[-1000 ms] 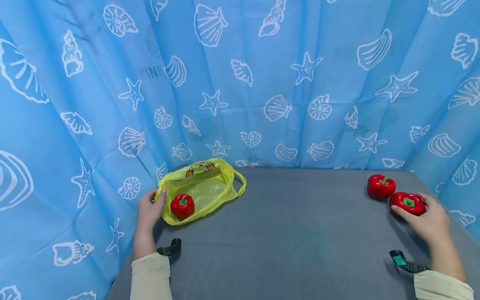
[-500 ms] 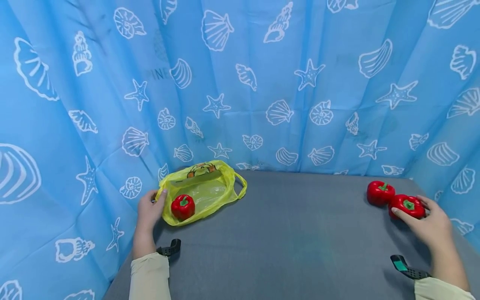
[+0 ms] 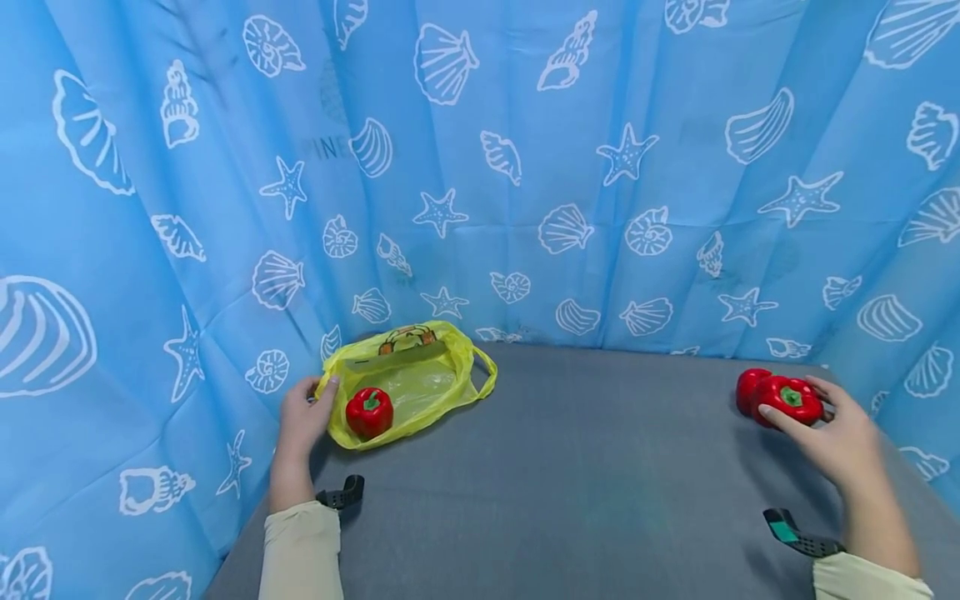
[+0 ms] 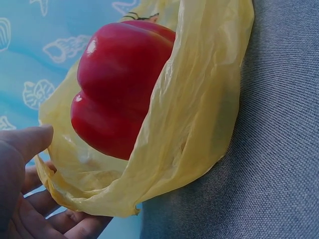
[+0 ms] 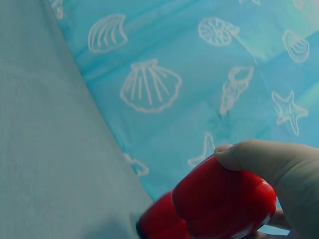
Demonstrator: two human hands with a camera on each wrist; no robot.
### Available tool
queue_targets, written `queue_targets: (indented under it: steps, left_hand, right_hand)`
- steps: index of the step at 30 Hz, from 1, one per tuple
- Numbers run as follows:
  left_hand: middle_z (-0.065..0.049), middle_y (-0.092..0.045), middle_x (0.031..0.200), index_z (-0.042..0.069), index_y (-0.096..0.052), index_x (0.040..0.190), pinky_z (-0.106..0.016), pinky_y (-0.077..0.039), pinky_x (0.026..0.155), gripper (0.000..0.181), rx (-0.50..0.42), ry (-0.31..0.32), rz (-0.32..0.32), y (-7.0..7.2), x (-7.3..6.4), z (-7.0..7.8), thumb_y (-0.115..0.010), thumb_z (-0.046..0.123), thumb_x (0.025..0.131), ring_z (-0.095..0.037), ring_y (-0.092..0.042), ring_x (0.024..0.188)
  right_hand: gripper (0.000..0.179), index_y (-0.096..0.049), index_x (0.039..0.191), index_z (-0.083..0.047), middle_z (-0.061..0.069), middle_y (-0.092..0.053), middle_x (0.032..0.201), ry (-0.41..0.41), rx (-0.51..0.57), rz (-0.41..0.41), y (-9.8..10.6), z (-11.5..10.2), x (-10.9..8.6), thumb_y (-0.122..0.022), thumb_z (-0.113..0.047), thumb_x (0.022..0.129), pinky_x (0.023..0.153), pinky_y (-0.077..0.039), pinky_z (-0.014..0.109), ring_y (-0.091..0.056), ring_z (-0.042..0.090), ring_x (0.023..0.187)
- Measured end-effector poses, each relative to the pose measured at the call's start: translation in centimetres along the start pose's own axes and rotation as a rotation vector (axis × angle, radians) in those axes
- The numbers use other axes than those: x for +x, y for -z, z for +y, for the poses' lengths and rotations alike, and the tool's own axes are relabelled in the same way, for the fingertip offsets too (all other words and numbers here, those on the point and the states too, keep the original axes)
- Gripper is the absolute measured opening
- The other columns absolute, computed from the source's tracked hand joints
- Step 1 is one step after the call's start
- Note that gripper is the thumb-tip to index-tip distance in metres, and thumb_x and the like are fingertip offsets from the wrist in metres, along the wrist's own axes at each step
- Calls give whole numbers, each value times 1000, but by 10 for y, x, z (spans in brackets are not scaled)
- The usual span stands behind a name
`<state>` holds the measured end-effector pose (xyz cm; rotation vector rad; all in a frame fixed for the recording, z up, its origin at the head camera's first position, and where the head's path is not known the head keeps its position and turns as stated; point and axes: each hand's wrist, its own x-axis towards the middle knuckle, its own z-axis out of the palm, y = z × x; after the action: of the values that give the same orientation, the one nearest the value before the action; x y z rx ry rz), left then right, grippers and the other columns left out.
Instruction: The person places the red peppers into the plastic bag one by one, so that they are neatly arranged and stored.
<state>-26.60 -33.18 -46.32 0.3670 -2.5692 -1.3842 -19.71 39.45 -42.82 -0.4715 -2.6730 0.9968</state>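
Note:
My left hand (image 3: 307, 417) pinches the left rim of a yellow plastic bag (image 3: 431, 392), thumb on the inner side and fingers outside. Inside the bag lies a red bell pepper (image 3: 369, 413) with a green stem; the left wrist view shows this pepper (image 4: 124, 84) large behind the bag's near wall. Over at the right, my right hand (image 3: 840, 433) grips a second red bell pepper (image 3: 787, 402) between thumb and fingers, its shadow falling on the table below. A third red bell pepper (image 3: 748, 388) sits behind it, partly hidden by the held one.
The grey cloth-covered table (image 3: 570, 475) stretches between the hands. A blue curtain (image 3: 525, 167) with white shell and starfish prints borders it at the back and sides. The bag's loop handle (image 3: 487, 371) extends to the right over the table.
My right hand has lifted its bell pepper and shifted left, so it now overlaps the pepper behind. The left hand keeps its hold on the bag. The head view has tilted slightly.

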Motion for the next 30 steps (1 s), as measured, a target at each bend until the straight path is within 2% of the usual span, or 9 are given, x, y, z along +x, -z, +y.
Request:
queue_targets:
  steps: [3,13,20,30]
  left_hand:
    - [-27,-54,150,-3,-56,145,-58,-45,117,66,4,7,3,0,0,0,-50,53,109,-41,-50,140]
    - [-27,-56,148,-2,-58,143,-59,-45,117,63,1,0,20,-1,0,-4,-51,51,110,-42,-51,140]
    - [-27,-57,147,-2,-59,142,-60,-44,117,62,1,-16,23,-1,1,-5,-51,51,110,-42,-51,140]
    - [-25,-56,150,-1,-57,146,-58,-45,118,65,-15,7,14,0,4,-3,-51,53,109,-40,-51,140]
  right_hand:
    - [95,-22,164,6,46,-29,155,47,14,-9,-9,-9,0,-76,-33,97,67,-60,58,-34,65,130]
    - [96,-25,165,-1,42,-32,157,133,56,-59,-47,-44,3,-80,-35,95,80,-60,68,-33,64,134]
    - [98,-28,166,-5,38,-35,160,172,110,-92,-77,-71,10,-84,-36,92,87,-60,67,-39,62,135]
    - [91,-36,163,-6,31,-42,159,261,189,-158,-122,-119,12,-85,-37,92,92,-60,64,-46,56,136]
